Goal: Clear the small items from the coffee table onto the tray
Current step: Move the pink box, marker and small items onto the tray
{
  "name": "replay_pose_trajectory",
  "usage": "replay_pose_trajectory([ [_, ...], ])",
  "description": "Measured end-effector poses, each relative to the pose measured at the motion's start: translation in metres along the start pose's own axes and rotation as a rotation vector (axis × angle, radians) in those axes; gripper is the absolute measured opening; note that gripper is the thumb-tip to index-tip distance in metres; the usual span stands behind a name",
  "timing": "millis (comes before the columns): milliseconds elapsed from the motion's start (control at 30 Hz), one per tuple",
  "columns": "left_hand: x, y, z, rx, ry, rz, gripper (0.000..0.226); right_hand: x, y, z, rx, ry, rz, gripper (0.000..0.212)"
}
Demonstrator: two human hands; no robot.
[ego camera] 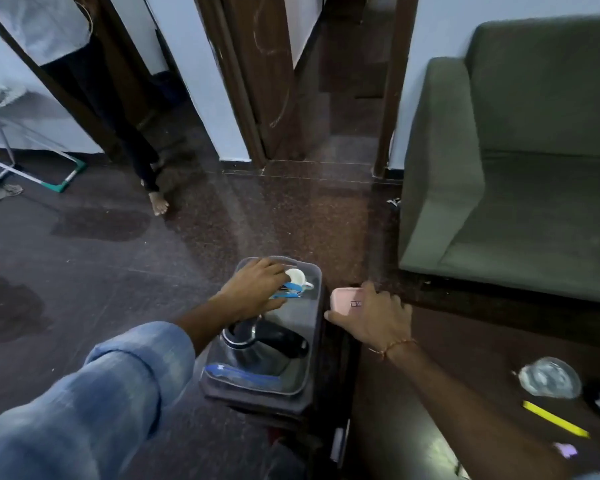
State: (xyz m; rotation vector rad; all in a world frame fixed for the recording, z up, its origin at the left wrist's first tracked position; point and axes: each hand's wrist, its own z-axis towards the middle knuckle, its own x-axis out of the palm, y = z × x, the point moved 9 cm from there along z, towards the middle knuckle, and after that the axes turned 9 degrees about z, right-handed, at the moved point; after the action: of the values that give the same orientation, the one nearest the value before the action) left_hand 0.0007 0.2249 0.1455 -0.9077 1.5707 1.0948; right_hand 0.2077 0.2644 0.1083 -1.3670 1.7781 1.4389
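Left hand (255,289), wrist emerging from a rolled pale blue denim sleeve (94,400), reaching into the far end of the grey rectangular plastic tray (313,344), fingers curled down over a blue and silver object (288,292) too blurred to identify; whether actually gripped cannot be told. Just beside those fingers, a small white ceramic cup (300,278) with a side handle, lying tilted inside the tray. Nearer in the same tray, a round steel vessel (248,344) with a black handle, and along the near wall a blue plastic utensil (238,374). Tray resting on a dark stand, just off the left edge of the dark brown wooden coffee table (440,348). Right hand (374,318), thin orange thread at the wrist, closed around a pale pink rounded rectangular case (347,299) at the table's far left corner, thumb underneath along the near edge, fingers draped over the top. Tiny dark square mark on the case, not legible. Left on the table to the right: a clear round glass dish (549,378), a yellow pencil (554,419), a small lilac item (565,449) near the bottom edge. Green upholstered sofa (520,161) beyond the table.
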Motion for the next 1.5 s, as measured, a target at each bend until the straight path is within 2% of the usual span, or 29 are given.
replay_pose_trajectory([
  [133, 0.044, 0.086, -0.036, -0.115, 0.096, -0.079, 0.044, 0.054, 0.078, 0.022, 0.068, 0.054, 0.037, 0.1],
  [334, 0.104, 0.133, -0.059, -0.215, 0.206, -0.214, 0.044, 0.11, 0.12, 0.043, 0.198, 0.141, 0.004, 0.109],
  [534, 0.155, 0.135, -0.048, -0.241, 0.253, -0.201, 0.042, 0.136, 0.118, 0.068, 0.297, 0.132, -0.093, 0.109],
  [667, 0.197, 0.132, -0.031, -0.24, 0.306, -0.192, 0.038, 0.165, 0.11, 0.087, 0.292, 0.142, -0.226, 0.107],
  [834, 0.24, 0.123, -0.016, -0.217, 0.338, -0.247, 0.031, 0.2, 0.096, 0.111, 0.331, 0.197, -0.257, 0.11],
  [1034, 0.269, 0.11, -0.004, -0.172, 0.337, -0.15, 0.025, 0.227, 0.09, 0.132, 0.348, 0.213, -0.211, 0.109],
  [1201, 0.284, 0.098, 0.004, -0.108, 0.353, -0.128, 0.025, 0.233, 0.086, 0.134, 0.396, 0.222, -0.235, 0.116],
  [1367, 0.286, 0.098, 0.004, -0.1, 0.388, -0.117, 0.027, 0.227, 0.086, 0.129, 0.407, 0.218, -0.151, 0.125],
  [1434, 0.282, 0.099, 0.002, -0.093, 0.398, -0.12, 0.032, 0.219, 0.088, 0.125, 0.406, 0.203, -0.103, 0.122],
  [1501, 0.273, 0.101, -0.001, -0.084, 0.4, -0.115, 0.034, 0.205, 0.089, 0.118, 0.389, 0.186, -0.025, 0.111],
])
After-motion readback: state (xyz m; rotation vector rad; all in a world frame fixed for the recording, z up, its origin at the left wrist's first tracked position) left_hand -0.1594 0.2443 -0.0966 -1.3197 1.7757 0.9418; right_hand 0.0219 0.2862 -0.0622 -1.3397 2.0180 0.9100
